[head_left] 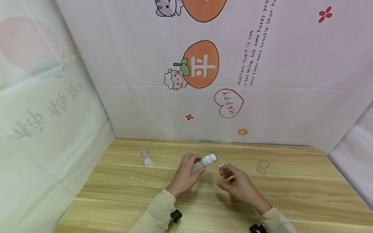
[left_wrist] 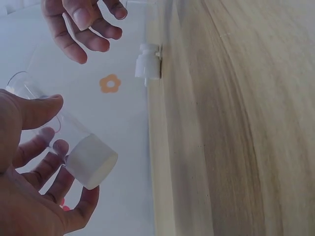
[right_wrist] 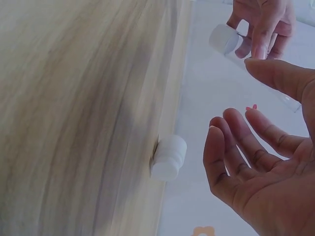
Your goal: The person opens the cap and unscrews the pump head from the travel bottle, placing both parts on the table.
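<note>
In the head view my left hand (head_left: 185,173) grips a clear cylindrical bottle (left_wrist: 74,125) with a white part (head_left: 207,160) at one end. The bottle is tilted, its white end towards the upper right, and thumb and fingers lie around its clear wall. To its right, my right hand (head_left: 239,184) is held above the table with fingers loosely bent and nothing between them. Beyond the right fingertips stands a small white pump head (right_wrist: 168,157) on the table. In the head view the fingers hide most of this pump head (head_left: 221,165).
A clear, hollow cap (head_left: 263,167) stands on the wooden table (head_left: 291,200) to the right. At the left stands a small clear container (head_left: 146,158) with a white part low in it. A printed white cloth (head_left: 145,106) hangs behind the table, with more cloth at both sides.
</note>
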Available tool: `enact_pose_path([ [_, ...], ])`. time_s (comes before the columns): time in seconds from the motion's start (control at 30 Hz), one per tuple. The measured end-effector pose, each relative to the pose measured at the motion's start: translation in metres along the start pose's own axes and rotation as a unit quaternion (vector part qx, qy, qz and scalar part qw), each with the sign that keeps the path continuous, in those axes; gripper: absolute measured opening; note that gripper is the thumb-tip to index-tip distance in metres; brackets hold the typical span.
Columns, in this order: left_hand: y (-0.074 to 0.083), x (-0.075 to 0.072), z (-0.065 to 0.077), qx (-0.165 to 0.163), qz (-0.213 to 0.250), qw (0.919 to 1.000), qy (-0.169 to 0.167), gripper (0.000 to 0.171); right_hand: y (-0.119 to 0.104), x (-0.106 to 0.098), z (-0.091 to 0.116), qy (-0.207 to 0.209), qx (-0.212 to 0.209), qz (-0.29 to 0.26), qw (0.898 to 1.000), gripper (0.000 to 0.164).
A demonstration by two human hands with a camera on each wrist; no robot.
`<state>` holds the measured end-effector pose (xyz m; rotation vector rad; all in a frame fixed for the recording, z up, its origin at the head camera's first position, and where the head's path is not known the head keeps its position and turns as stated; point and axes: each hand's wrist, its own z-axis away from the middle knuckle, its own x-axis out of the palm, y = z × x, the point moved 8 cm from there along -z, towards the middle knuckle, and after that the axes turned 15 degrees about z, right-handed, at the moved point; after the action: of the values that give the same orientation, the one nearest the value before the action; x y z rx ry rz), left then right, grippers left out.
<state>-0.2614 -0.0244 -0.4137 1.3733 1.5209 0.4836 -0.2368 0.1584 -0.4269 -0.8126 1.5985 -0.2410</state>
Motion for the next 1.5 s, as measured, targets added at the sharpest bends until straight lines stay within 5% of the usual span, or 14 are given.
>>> enact_pose_path([
  [0.37,0.009,-0.002,0.004,-0.001,-0.008,0.9994,-0.032,0.034,-0.003,-0.003,-0.001,0.004,-0.005,-0.031,1.0,0.047],
  [0.83,0.02,0.005,0.007,0.043,-0.121,0.9894,-0.067,0.037,-0.003,-0.003,-0.005,-0.042,0.017,-0.141,0.989,0.057],
  [1.5,0.022,0.014,0.011,0.031,-0.17,0.9763,-0.13,0.035,-0.011,-0.004,-0.01,-0.052,-0.003,-0.154,0.987,0.05],
])
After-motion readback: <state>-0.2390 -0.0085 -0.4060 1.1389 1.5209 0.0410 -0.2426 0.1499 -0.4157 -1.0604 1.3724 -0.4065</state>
